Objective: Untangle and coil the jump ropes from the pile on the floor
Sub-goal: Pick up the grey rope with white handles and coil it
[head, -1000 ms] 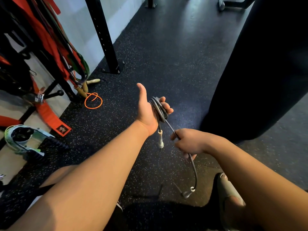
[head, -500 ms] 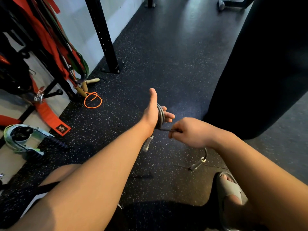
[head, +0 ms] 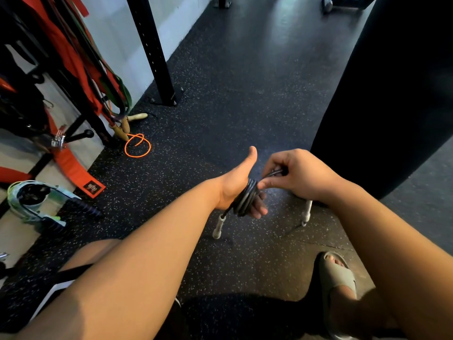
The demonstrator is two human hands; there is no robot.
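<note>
Grey rope [head: 245, 200], round coils around left hand [head: 232, 182], tail in right hand [head: 301, 173]

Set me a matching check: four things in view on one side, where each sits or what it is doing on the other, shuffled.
Things:
1. grey rope
2. orange rope
3. right hand
4. beige sandal

States:
A. lies looped on the floor
B. wound in coils around the left hand
C. on a foot, lower right
D. pinches the free length of rope

Pairs: 1-B, 2-A, 3-D, 4-C
</note>
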